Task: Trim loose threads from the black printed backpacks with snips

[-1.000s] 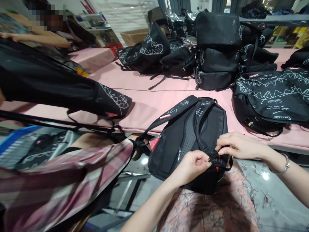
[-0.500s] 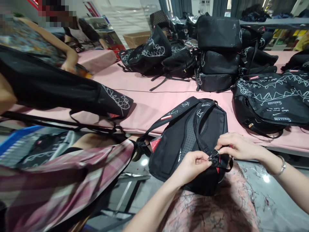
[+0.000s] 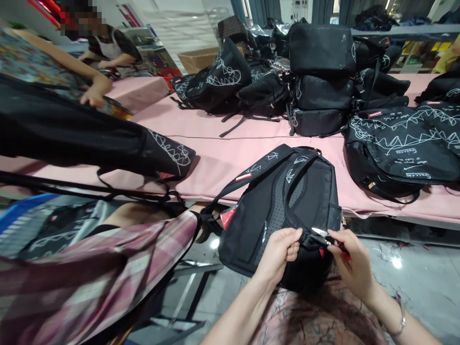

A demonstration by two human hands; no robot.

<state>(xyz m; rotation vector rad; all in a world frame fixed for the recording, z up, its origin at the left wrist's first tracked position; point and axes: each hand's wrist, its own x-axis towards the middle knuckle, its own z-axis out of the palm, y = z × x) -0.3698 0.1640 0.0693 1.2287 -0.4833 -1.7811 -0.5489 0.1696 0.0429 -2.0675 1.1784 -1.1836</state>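
A black backpack [image 3: 247, 225] leans from the pink table's edge toward my lap, its padded back and shoulder straps facing up. My left hand [image 3: 278, 251] is closed in a pinch on the lower end of a shoulder strap [image 3: 293, 211]. Close beside it, my right hand [image 3: 354, 263] grips small scissors [image 3: 319, 232]. Their bright metal blades point left, at the strap end, and dark handles with a bit of red show in my fingers. Whether the blades touch the strap I cannot tell. A red tag [image 3: 227, 218] hangs at the backpack's left side.
Black backpacks with white scribbles [image 3: 402, 143] lie on the pink table [image 3: 201, 139] to the right. More stand in a stack [image 3: 321, 91] behind. At left, a co-worker in plaid [image 3: 143, 268] sits by another black bag [image 3: 89, 129]. A blue basket [image 3: 21, 206] is below.
My right hand has drawn back and down to the right, so the scissor blades now show plainly. My left hand has shifted slightly left with the strap end. The backpack has barely moved.
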